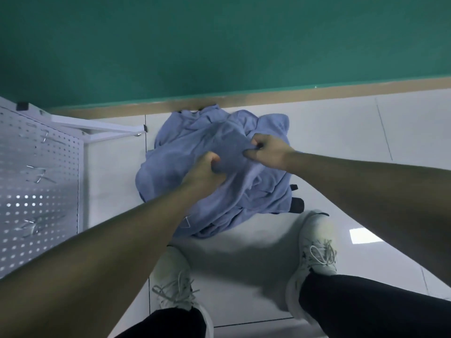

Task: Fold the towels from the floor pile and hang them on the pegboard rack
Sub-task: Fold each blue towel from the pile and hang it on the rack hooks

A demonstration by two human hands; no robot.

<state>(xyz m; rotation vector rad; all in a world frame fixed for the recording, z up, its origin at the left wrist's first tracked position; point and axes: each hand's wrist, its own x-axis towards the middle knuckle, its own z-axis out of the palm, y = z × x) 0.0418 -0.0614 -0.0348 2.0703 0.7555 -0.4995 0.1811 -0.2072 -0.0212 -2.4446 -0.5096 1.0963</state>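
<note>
Fingers [214, 164] of the left hand [207, 170] and the right hand [266, 152] are clenched on one blue towel [219, 140], held just above the towel pile [258, 191] on the floor [341, 132], beside the pegboard rack [36, 167].

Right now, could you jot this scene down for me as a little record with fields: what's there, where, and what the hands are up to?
pile: blue towels heaped on the white tiled floor, against the green wall
left hand: grip closed on a towel fold
right hand: pinches the same raised fold
rack: white pegboard rack left of the pile, metal hooks bare
feet: white sneakers beside the pile
progress: no towel hung yet
</note>
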